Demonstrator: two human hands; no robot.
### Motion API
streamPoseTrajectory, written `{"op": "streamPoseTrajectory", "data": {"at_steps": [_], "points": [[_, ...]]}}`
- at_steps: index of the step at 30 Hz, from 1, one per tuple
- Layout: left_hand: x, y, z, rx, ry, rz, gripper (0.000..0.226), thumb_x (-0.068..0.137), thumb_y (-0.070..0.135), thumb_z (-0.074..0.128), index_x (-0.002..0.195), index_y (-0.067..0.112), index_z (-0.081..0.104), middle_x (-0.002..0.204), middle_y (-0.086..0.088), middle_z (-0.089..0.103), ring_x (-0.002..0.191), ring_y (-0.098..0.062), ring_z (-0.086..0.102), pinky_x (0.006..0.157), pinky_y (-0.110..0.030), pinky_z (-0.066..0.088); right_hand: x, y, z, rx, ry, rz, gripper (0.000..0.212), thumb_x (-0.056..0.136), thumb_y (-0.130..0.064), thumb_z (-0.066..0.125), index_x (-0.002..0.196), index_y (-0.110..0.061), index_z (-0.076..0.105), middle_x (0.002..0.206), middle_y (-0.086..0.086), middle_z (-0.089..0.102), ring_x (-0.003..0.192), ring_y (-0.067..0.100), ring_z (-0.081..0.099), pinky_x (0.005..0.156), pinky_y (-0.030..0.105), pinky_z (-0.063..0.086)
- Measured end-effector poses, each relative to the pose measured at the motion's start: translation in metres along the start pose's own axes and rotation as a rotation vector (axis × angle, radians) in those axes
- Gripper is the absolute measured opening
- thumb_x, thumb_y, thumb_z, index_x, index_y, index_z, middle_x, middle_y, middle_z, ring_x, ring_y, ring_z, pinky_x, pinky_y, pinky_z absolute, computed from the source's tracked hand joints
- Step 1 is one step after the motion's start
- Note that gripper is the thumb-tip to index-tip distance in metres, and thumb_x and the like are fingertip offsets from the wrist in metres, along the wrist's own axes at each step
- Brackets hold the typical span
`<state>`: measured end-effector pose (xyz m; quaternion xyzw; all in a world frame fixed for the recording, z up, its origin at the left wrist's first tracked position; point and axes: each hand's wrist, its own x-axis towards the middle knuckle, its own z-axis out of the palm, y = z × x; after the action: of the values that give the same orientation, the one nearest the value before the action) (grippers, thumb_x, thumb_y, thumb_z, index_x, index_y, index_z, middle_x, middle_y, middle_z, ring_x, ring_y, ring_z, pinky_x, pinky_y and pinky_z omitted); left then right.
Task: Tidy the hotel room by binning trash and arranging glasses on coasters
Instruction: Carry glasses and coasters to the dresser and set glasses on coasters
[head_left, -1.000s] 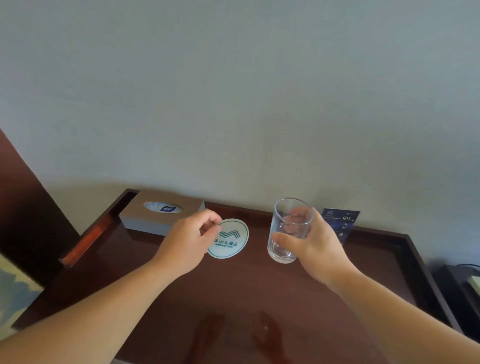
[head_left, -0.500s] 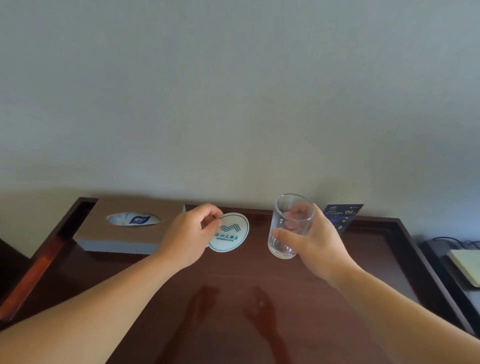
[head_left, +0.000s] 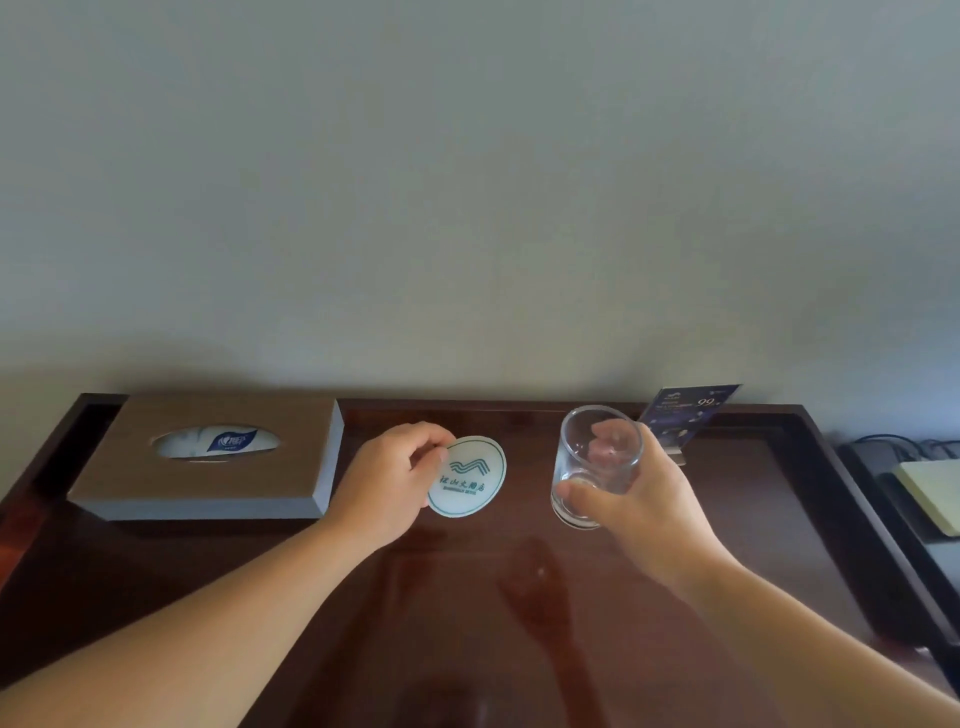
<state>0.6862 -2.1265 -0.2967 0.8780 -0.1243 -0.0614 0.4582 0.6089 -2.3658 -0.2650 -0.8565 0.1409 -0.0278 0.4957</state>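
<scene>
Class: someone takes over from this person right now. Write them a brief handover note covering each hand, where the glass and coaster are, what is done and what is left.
Left hand pinches the round coaster by its edge, just right of the tissue box.
Right hand grips the clear glass, apart from the coaster and in front of the blue card.
Done: both items are in hand; the glass is not yet on the coaster.
Left: lay the coaster flat on the desk and set the glass on it. No bin or trash is in view.

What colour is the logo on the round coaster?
Teal-green wavy lines and text on the white coaster, seen in the head view.
</scene>
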Motion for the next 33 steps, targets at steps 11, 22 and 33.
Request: {"op": "streamPoseTrajectory", "data": {"at_steps": [11,22,33], "points": [[0.043,-0.019,0.079,-0.178,0.013,-0.210,0.026,0.091,0.015,0.052,0.082,0.033,0.068,0.075,0.008,0.065,0.066,-0.012,0.061,0.052,-0.027,0.053,0.013,0.052,-0.013,0.075,-0.018,0.031,0.062,0.048,-0.055,0.079,0.104,-0.053,0.051,0.100,-0.032,0.061,0.084,-0.003,0.065,0.073,0.023,0.050],[0.082,-0.021,0.120,-0.117,0.049,-0.324,0.024,0.086,0.014,0.050,0.079,0.029,0.068,0.075,0.011,0.064,0.077,-0.017,0.061,0.072,-0.043,0.054,0.029,0.074,-0.021,0.100,-0.031,0.055,0.063,0.049,-0.055,0.080,0.105,-0.052,0.051,0.101,-0.030,0.062,0.087,-0.002,0.065,0.078,0.026,0.052],[0.094,-0.026,0.123,0.080,0.011,-0.327,0.026,0.089,0.018,0.050,0.109,0.024,0.066,0.094,0.005,0.066,0.088,-0.023,0.064,0.078,-0.041,0.055,0.036,0.081,-0.022,0.085,-0.048,0.042,0.063,0.050,-0.058,0.080,0.105,-0.053,0.050,0.101,-0.030,0.062,0.087,-0.001,0.065,0.079,0.030,0.053]]}}
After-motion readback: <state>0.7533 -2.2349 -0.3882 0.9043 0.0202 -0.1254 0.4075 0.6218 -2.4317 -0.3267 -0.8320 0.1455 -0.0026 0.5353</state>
